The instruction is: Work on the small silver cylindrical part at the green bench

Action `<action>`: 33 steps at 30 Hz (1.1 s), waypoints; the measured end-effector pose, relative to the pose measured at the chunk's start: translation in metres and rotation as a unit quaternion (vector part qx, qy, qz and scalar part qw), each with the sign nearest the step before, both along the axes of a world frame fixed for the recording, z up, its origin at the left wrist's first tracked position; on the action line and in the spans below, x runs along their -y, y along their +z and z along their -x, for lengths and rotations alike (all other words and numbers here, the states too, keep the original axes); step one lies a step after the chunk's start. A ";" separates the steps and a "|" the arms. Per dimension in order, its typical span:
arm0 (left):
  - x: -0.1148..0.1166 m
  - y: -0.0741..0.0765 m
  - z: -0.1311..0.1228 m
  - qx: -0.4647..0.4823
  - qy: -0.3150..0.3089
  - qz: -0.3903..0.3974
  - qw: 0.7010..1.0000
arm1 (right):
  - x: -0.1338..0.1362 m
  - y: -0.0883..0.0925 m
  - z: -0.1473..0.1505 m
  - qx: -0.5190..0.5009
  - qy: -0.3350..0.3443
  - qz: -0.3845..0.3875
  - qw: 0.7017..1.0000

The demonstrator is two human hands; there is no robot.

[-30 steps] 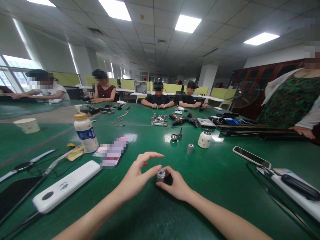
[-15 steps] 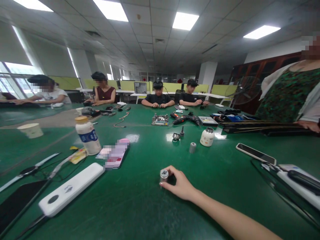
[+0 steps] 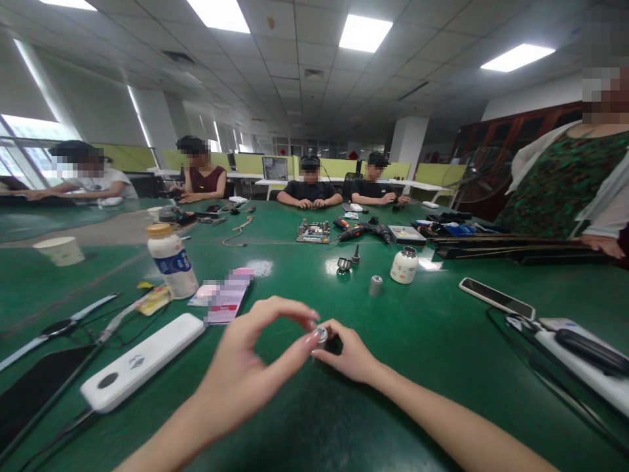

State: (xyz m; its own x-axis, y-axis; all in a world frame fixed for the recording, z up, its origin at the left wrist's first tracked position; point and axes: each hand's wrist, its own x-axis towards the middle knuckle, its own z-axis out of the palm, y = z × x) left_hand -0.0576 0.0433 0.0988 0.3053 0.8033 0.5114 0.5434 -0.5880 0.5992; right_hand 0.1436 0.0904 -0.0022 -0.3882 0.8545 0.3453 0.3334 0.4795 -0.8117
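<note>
My right hand point(image 3: 346, 354) is closed around a small silver metal cylinder point(image 3: 322, 335), thumb in front and fingers behind. The cylinder stands upright low over the green tabletop, and its round top face partly shows. From the left comes my left hand point(image 3: 255, 351), its thumb and forefinger curved and apart. Their tips are right beside the cylinder's top and partly cover it; whether they touch it I cannot tell. Farther off, a second similar metal cylinder point(image 3: 376, 285) stands on the table.
Beyond are a cream flask point(image 3: 404, 265), metal cap parts point(image 3: 344, 265), a circuit board point(image 3: 313, 231) and power drills point(image 3: 363, 229). At left lie a white power strip point(image 3: 142, 360), a bottle point(image 3: 171, 262) and a watch point(image 3: 59, 328). A phone point(image 3: 496, 298) lies right. Several people are around the table.
My left hand has come into view from the lower left and reached the cylinder's top. The right hand keeps its hold in about the same place. The view has shifted slightly.
</note>
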 end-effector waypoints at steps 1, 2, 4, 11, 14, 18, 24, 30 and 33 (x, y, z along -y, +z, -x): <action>-0.006 -0.001 -0.005 -0.026 0.000 0.020 0.999 | 0.000 -0.001 0.000 -0.001 0.000 -0.002 1.000; -0.013 -0.005 -0.011 -0.043 0.000 0.041 0.998 | -0.001 -0.002 0.000 0.000 -0.003 -0.004 1.000; -0.029 -0.019 -0.019 -0.059 0.012 0.078 0.995 | -0.001 -0.003 0.001 0.002 -0.008 -0.004 1.000; -0.047 -0.050 -0.022 -0.117 0.037 0.046 0.991 | -0.001 -0.002 0.000 -0.002 -0.001 0.003 1.000; -0.052 -0.044 -0.017 -0.096 0.029 0.032 0.994 | 0.000 0.001 0.000 -0.003 -0.001 0.009 1.000; -0.070 -0.047 0.003 -0.068 0.025 0.006 0.997 | 0.002 0.005 -0.001 0.005 -0.005 0.012 1.000; -0.088 -0.094 0.031 -0.172 0.058 0.055 0.982 | 0.003 0.006 -0.001 0.008 -0.004 0.017 1.000; -0.080 -0.083 0.020 -0.142 0.072 0.031 0.987 | 0.002 0.004 -0.001 0.008 -0.003 0.008 1.000; -0.068 -0.065 0.003 -0.098 0.051 -0.002 0.994 | 0.001 0.002 0.000 0.008 -0.003 0.002 1.000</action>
